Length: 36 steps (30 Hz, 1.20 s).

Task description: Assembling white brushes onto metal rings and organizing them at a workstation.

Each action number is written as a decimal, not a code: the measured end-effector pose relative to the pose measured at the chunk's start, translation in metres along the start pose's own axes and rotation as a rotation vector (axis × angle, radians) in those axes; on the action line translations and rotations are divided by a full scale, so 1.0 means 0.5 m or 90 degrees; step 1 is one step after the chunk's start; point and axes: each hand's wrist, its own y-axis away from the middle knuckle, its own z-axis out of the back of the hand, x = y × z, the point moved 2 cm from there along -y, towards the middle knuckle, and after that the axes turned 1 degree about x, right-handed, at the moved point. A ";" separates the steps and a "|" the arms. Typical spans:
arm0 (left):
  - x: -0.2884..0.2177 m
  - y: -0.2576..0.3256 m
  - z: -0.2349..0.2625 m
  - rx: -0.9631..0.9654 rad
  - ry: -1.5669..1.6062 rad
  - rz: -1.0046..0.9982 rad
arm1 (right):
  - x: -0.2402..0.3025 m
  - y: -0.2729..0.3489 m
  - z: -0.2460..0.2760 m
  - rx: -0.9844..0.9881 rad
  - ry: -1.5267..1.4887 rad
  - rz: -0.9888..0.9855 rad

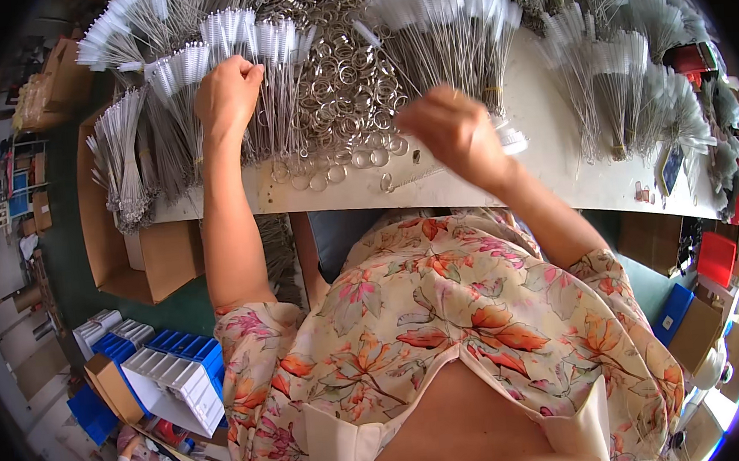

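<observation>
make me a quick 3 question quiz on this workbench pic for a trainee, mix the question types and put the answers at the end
1. Multiple choice: what is heaped on the table between the bunches of brushes?
a) wooden pegs
b) metal rings
c) glass bottles

2. True or false: the left hand looks blurred, while the right hand looks sharp.

3. Fill in the blank: the brushes have thin metal stems and ____ bristles.

Key:
1. b
2. False; the right hand is the blurred one.
3. white
</observation>
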 end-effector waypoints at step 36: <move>0.465 -0.034 0.035 -0.007 0.200 0.063 | -0.289 0.118 0.371 -0.015 0.416 -0.530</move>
